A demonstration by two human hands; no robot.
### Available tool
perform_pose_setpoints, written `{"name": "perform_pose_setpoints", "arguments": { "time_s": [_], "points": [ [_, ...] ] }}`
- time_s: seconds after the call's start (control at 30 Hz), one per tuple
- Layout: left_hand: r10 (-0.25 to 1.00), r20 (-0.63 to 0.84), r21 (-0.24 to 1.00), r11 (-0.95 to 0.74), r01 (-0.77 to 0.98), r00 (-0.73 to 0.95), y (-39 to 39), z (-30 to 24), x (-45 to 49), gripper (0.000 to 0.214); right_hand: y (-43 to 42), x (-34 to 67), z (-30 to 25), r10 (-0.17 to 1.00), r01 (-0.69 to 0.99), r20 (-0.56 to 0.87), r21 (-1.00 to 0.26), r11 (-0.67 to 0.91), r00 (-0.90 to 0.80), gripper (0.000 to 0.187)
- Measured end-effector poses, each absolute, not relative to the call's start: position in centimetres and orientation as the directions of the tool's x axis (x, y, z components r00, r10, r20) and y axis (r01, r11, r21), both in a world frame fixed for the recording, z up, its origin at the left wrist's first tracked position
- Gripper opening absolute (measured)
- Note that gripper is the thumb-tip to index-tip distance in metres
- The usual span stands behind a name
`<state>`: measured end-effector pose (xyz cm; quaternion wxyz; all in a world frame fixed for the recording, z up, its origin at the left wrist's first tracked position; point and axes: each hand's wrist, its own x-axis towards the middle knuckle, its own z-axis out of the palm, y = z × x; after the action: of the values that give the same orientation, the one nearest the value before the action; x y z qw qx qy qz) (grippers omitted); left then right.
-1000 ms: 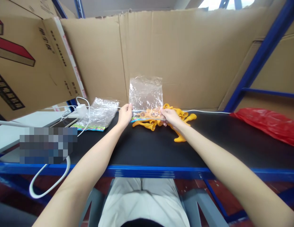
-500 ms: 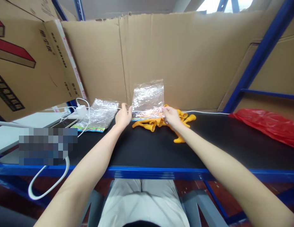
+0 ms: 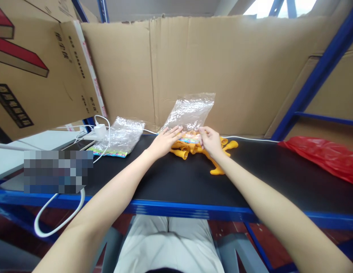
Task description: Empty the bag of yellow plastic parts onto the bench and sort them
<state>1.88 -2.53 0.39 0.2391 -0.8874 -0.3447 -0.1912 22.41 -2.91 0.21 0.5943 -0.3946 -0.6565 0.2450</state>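
Clear plastic bag [image 3: 193, 110] tilted up over orange pieces [image 3: 180, 154] far on the counter [image 3: 179, 182], seemingly being flattened: left hand [image 3: 164, 143] spread at its left, right hand [image 3: 209, 142] pinching its right edge; next probably called for steady pressure.

The left hand [image 3: 166, 143] and right hand [image 3: 209, 141] are bare and slim-fingered; the forearms [image 3: 119, 185] are bare too, narrowing to slender wrists. From here I make out loose off-white trousers [image 3: 170, 242], softly creased, with a dark central line, and a curved black patch [image 3: 167, 270] at the waist, its garment hard to tell.
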Motion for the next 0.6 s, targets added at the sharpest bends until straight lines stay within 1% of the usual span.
{"name": "perform_pose_setpoints", "arguments": {
  "time_s": [0.13,0.23,0.3,0.37,0.47,0.53,0.6],
  "points": [
    [0.61,0.521,-0.296,-0.526,0.797,0.597,-2.6,2.6,0.4,0.062,-3.0,22.1,0.1,0.829,0.201,0.558,-0.809,0.552,-0.033,0.039],
    [0.694,0.496,-0.299,-0.428,0.853,0.522,-2.5,3.7,-1.6,0.056,-2.8,22.1,-0.2,0.837,0.194,0.543,-0.816,0.545,-0.07,0.035],
    [0.758,0.48,-0.284,-0.34,0.896,0.441,-2.4,3.6,-3.7,0.055,-2.6,22.2,-0.4,0.839,0.198,0.538,-0.816,0.542,-0.081,0.032],
    [0.846,0.425,-0.263,-0.227,0.938,0.323,-2.4,2.8,-6.4,0.055,-2.5,22.2,-0.5,0.84,0.204,0.535,-0.816,0.541,-0.085,0.029],
    [0.957,0.25,-0.211,-0.098,0.972,0.151,-2.5,1.1,-10.5,0.048,-2.4,22.2,-0.6,0.84,0.221,0.536,-0.812,0.54,-0.084,0.027],
    [0.983,0.174,-0.197,-0.022,0.98,0.057,-2.6,0.1,-12.9,0.046,-2.3,22.1,-0.6,0.843,0.242,0.532,-0.81,0.535,-0.082,0.027],
    [0.985,0.172,-0.182,0.027,0.983,0.005,-2.5,-0.5,-14.8,0.043,-2.3,22.1,-0.7,0.845,0.26,0.529,-0.806,0.531,-0.086,0.027]
  ]
}}
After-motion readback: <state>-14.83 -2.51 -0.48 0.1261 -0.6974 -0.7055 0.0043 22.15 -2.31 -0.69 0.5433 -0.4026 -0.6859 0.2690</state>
